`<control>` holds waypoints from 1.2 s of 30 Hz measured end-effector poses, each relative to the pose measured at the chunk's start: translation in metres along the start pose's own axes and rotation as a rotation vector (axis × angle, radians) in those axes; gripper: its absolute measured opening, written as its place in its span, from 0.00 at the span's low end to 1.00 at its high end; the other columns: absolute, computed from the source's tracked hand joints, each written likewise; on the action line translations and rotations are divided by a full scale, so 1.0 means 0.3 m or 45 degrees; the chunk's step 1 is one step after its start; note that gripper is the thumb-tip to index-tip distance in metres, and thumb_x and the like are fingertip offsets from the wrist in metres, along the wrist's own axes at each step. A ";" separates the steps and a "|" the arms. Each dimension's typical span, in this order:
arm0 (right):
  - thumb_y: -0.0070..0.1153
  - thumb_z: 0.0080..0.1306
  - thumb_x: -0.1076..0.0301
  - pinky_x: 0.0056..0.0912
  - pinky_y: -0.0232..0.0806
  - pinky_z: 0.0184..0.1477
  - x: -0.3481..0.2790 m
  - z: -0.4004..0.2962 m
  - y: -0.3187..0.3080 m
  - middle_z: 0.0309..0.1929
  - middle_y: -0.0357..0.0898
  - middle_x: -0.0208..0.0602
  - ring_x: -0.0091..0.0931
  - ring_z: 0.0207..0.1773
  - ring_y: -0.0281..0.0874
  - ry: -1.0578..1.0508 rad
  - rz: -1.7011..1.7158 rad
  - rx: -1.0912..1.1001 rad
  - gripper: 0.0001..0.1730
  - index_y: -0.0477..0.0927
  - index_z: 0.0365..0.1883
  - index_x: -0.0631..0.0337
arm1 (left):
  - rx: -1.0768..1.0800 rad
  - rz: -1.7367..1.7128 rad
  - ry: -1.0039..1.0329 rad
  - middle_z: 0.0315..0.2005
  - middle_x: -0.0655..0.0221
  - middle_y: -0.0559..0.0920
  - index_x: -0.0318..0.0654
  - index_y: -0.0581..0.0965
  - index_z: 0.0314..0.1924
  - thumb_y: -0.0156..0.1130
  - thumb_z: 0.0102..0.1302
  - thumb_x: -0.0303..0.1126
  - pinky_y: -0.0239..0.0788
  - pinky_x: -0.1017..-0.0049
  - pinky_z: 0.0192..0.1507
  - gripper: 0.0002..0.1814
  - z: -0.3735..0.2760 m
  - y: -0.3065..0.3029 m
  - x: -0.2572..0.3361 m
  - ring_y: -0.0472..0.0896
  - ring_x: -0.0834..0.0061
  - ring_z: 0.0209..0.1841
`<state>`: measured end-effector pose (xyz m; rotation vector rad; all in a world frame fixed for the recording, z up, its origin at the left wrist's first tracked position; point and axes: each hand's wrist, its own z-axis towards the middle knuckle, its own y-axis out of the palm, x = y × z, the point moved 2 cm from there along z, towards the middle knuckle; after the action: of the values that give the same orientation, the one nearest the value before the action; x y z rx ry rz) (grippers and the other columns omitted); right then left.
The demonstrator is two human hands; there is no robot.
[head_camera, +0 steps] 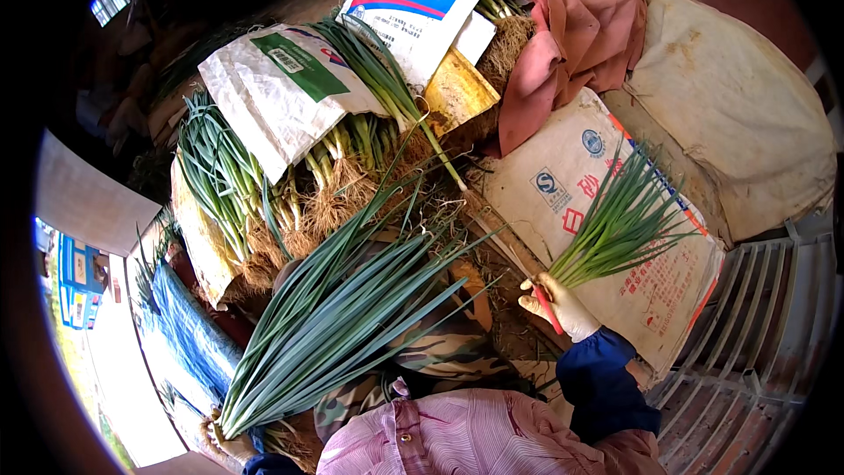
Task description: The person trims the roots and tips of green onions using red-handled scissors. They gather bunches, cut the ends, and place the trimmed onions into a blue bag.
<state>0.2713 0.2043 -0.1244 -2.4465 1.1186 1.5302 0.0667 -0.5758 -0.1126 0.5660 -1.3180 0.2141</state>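
Observation:
At the lower left my left hand (232,446), partly hidden, grips the base of a large bunch of green onions (343,310), whose long leaves fan up and right across my lap. My right hand (560,303), in a pale glove, is at the right with a red-handled tool (548,310) in it; a thin pale length runs up-left from the hand. Just beyond this hand a smaller bunch of green onions (613,224) lies on a printed white woven sack (527,191). Whether my fingers also hold its stems, I cannot tell.
Rooted green onions (343,191) are heaped ahead, partly under printed sacks (264,92). A reddish cloth (567,46) and a stained cream sack (732,99) lie at the upper right. Metal slats (738,330) stand at the right, a blue woven tarp (191,330) at the left.

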 end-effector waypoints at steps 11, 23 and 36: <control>0.53 0.70 0.48 0.21 0.61 0.18 0.045 0.186 -0.109 0.25 0.75 0.28 0.18 0.20 0.70 0.259 -0.421 -0.061 0.21 0.76 0.46 0.57 | -0.007 -0.107 -0.065 0.47 0.54 0.80 0.36 0.73 0.50 0.53 0.67 0.28 0.74 0.59 0.54 0.12 0.019 -0.027 -0.025 0.79 0.59 0.50; 0.62 0.58 0.57 0.48 0.69 0.40 -0.459 0.177 0.118 0.40 0.78 0.43 0.40 0.39 0.77 -1.135 -2.424 0.374 0.17 0.77 0.43 0.52 | 0.078 -0.205 -0.027 0.54 0.52 0.78 0.38 0.72 0.55 0.51 0.71 0.26 0.71 0.58 0.60 0.14 0.083 -0.269 -0.015 0.77 0.59 0.57; 0.57 0.69 0.57 0.32 0.70 0.37 -0.064 0.410 -0.210 0.34 0.82 0.37 0.27 0.34 0.78 -0.111 -1.369 -0.265 0.16 0.78 0.40 0.63 | -0.317 1.423 0.677 0.54 0.63 0.80 0.34 0.74 0.57 0.54 0.68 0.27 0.66 0.75 0.59 0.17 0.053 -0.286 -0.056 0.76 0.73 0.55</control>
<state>0.2099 0.3097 -0.1920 -2.3375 -0.4054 1.3301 0.0882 -0.6538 -0.1495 -0.4779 -0.9837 1.0209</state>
